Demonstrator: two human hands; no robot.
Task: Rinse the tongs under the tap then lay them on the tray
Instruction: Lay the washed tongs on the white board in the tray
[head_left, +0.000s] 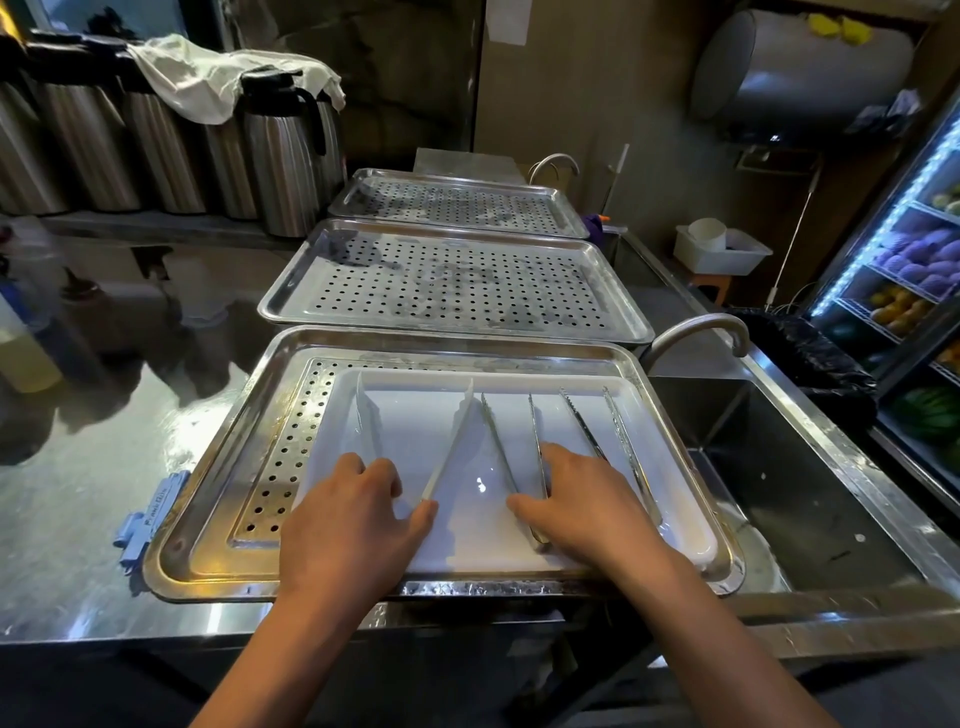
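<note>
A white tray (680, 483) lies inside a perforated steel tray (208, 525) at the counter's front edge. Three pairs of tongs lie on it, spread open, tips pointing away. My left hand (353, 514) covers the hinge end of the white plastic tongs (452, 441), fingers curled on the left arm and thumb against the right arm. My right hand (576, 499) lies over the near ends of the middle metal tongs (496, 436), thumb beside one arm. The right metal tongs (621, 431) run partly under that hand. The curved tap (696, 327) stands behind the tray; no water is visible.
A deep steel sink (779, 467) opens right of the tray. Two more perforated steel trays (457, 280) sit farther back. Steel flasks (280, 156) line the left shelf. Bottles (26, 338) stand at far left, and a blue clip (150, 519) lies by the tray.
</note>
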